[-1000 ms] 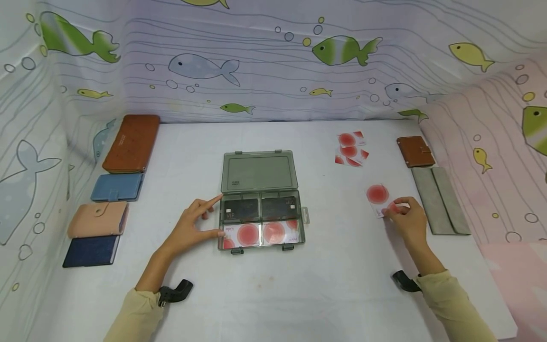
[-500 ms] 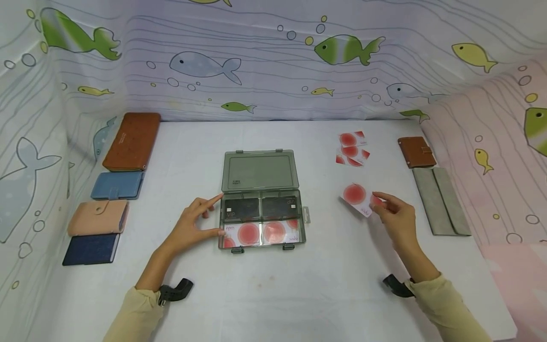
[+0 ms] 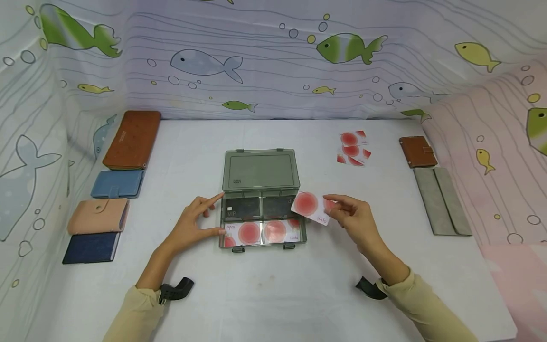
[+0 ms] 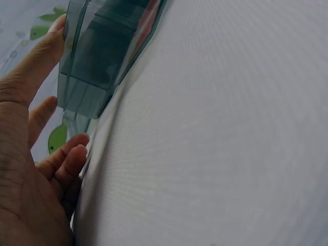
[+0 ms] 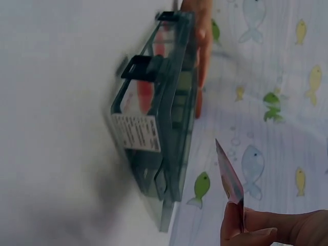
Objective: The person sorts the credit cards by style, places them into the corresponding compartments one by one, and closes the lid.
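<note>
A translucent grey-green plastic box lies with its lid folded back at mid table. Its two back compartments hold black cards marked VIP; the two front ones hold white cards with red circles. My left hand touches the box's left side with index finger and thumb spread, the other fingers loosely bent. My right hand pinches one white-and-red card by its right end. The card overlaps the back right compartment in the head view; the right wrist view shows it raised, nearly edge-on.
More red-and-white cards lie at the back right. Along the left stand a brown wallet, a blue one, a pink one and a navy one. A small brown wallet and a grey wallet lie right.
My right hand has lifted the card from the table at right and carried it left to the box's right edge. My left hand stays at the box's left side.
</note>
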`<state>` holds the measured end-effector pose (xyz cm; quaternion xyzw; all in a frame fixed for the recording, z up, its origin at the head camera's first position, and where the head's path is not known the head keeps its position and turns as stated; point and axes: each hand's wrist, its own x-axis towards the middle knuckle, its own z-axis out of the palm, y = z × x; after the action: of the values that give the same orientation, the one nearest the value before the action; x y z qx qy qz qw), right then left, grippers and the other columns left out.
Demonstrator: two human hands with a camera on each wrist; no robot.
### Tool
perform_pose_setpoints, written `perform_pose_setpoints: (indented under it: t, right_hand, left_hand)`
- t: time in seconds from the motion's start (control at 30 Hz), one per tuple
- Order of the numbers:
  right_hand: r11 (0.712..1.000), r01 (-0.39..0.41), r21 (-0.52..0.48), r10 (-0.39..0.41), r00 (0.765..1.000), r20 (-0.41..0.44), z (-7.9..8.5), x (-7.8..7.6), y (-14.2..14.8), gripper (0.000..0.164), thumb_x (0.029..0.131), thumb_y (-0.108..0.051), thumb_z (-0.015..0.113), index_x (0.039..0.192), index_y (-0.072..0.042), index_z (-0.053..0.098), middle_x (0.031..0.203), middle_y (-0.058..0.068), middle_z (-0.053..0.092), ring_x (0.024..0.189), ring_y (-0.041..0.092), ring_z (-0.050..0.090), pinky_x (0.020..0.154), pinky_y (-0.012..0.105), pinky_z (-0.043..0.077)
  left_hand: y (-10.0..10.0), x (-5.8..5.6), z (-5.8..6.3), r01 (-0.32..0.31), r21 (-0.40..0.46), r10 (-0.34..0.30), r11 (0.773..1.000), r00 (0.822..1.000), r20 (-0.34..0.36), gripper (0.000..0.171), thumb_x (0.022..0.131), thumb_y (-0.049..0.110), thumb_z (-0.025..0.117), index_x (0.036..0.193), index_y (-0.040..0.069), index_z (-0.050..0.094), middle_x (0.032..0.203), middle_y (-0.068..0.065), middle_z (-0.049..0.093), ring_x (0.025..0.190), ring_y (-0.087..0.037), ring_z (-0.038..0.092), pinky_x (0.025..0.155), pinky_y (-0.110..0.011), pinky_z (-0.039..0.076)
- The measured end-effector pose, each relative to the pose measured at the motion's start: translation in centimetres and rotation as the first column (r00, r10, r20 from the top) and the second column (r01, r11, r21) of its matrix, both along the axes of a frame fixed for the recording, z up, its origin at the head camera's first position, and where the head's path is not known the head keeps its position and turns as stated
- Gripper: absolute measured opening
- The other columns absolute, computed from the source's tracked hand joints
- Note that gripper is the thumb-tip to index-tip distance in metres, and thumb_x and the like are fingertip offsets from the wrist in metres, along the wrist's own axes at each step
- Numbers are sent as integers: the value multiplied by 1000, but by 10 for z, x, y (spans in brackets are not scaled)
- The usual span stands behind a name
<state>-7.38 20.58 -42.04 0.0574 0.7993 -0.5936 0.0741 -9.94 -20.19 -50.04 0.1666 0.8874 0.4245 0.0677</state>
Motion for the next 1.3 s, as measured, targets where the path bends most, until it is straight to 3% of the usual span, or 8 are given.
perform_pose_setpoints:
  t: [0.17, 0.33, 0.53, 0.77, 1.0, 1.3]
  right_hand:
    - [995, -99, -3, 99, 995, 5, 1, -4, -31, 29, 86, 1, 70, 116, 1, 71, 75, 4, 60, 58, 7, 40, 51, 22, 32]
    - [982, -185, -32, 186, 981, 46, 0, -6, -61, 30, 86, 2, 68, 116, -1, 72, 75, 2, 59, 60, 9, 42, 54, 22, 34]
    - [967, -249, -55, 253, 964, 81, -4, -5, -89, 29, 87, 4, 68, 114, -3, 73, 77, 6, 60, 61, 15, 46, 54, 21, 37]
    - [949, -308, -66, 314, 945, 98, -13, -5, -111, 28, 88, 4, 68, 115, -1, 72, 87, 13, 71, 69, 18, 62, 61, 30, 55]
    - [938, -339, 74, 335, 940, 65, -20, -5, -127, 24, 87, 0, 71, 110, -6, 75, 70, 5, 64, 56, 10, 49, 51, 22, 38]
    - [897, -382, 223, 392, 920, 0, -26, -5, -144, 23, 88, -6, 72, 112, -6, 75, 71, 1, 64, 55, 6, 43, 51, 21, 33]
  left_hand:
    - [0, 0, 0, 3, 7, -3, 1000, 1000, -7, 93, 71, 28, 90, 151, 33, 42, 103, -2, 45, 91, -14, 38, 85, -42, 25]
    - [0, 0, -1, -4, 9, 4, 1000, 1000, -4, 93, 70, 29, 91, 151, 33, 43, 103, -2, 45, 91, -14, 38, 85, -42, 25]
    - [-2, 1, -1, -9, 10, 9, 1000, 1000, 7, 93, 71, 30, 90, 150, 35, 43, 103, -1, 45, 92, -14, 38, 86, -43, 26]
    - [-3, -1, -3, -5, 2, 5, 1000, 1000, -9, 93, 71, 31, 90, 150, 34, 43, 103, 0, 46, 91, -13, 39, 86, -43, 26]
    - [-2, -2, -4, 4, 4, -4, 1000, 1000, -7, 92, 71, 32, 90, 150, 35, 43, 103, 1, 45, 92, -13, 39, 86, -42, 26]
    - [-3, -1, -4, -7, 10, 7, 1000, 1000, 0, 92, 71, 32, 90, 150, 36, 43, 103, 0, 45, 92, -13, 38, 85, -42, 26]
